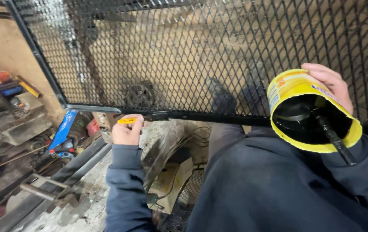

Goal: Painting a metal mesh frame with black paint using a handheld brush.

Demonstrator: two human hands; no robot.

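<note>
My left hand (126, 131) grips a yellow brush handle (126, 121) whose tip rests against the lower black bar (179, 116) of an expanded-metal mesh panel (201, 56). My right hand (330, 83) holds a cut-open yellow plastic can (285, 92) tilted toward me, with black paint inside. A black-coated stick (336, 141) leans out of the can over its lower rim. Both arms wear dark blue sleeves.
The mesh panel is framed in black steel and fills the upper view. At the left, a cluttered floor holds a blue tool (63, 129), metal bars (42, 191), cans on a shelf (1, 78) and scrap. A paint-spattered surface (162, 141) lies below the panel.
</note>
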